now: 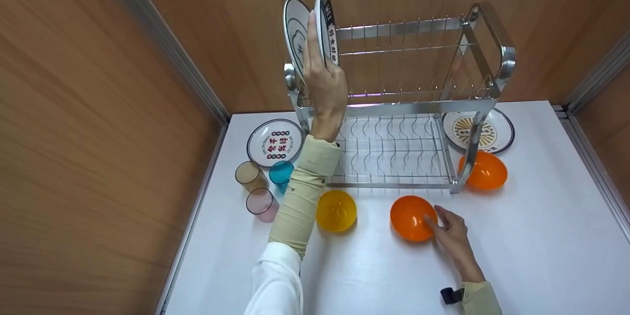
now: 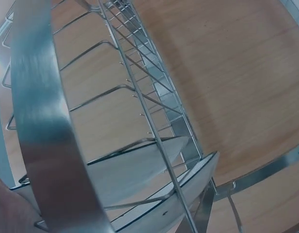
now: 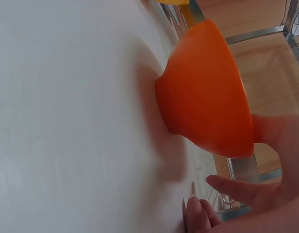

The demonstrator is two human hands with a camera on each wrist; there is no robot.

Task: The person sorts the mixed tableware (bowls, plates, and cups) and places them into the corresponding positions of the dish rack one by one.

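My left hand (image 1: 325, 78) grips a white plate (image 1: 321, 24) with a dark rim at the left end of the rack's upper tier, fingers along its left face. A second plate (image 1: 295, 34) stands upright just left of it. In the left wrist view both plates, one of them the near plate (image 2: 174, 204), rise among the wires. My right hand (image 1: 450, 231) is at the right side of an orange bowl (image 1: 411, 217), thumb over its rim. In the right wrist view the other fingers (image 3: 237, 189) stay apart from the orange bowl (image 3: 203, 92).
The two-tier metal dish rack (image 1: 393, 108) stands against the wooden back wall. A yellow bowl (image 1: 336, 211), another orange bowl (image 1: 487, 171), a left plate (image 1: 273, 143) and a right plate (image 1: 504, 130) lie around it. Brown (image 1: 250, 176), blue (image 1: 281, 173) and pink (image 1: 262, 204) cups stand left.
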